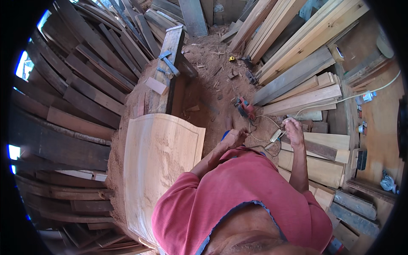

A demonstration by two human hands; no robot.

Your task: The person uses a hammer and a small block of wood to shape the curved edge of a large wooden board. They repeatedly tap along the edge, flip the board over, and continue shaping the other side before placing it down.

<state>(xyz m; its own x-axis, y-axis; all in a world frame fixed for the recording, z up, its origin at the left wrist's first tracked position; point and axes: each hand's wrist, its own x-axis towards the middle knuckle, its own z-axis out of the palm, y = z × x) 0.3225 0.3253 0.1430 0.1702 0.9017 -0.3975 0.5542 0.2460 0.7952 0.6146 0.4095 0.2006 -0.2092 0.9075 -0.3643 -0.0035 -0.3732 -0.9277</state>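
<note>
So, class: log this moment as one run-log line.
left hand: loosely closed, nothing visibly held | right hand: pinching white cord | red power tool: on sawdust floor | carved wooden panel: at left

Sawdust floor (212, 63); stacked planks (297, 38)

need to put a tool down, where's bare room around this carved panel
The dusty pale carved wooden panel has a bare top. The sawdust floor between the grey plank bench and pale stacked boards is mostly open. It is crowded by the red power tool and white cable near the right hand.
</note>
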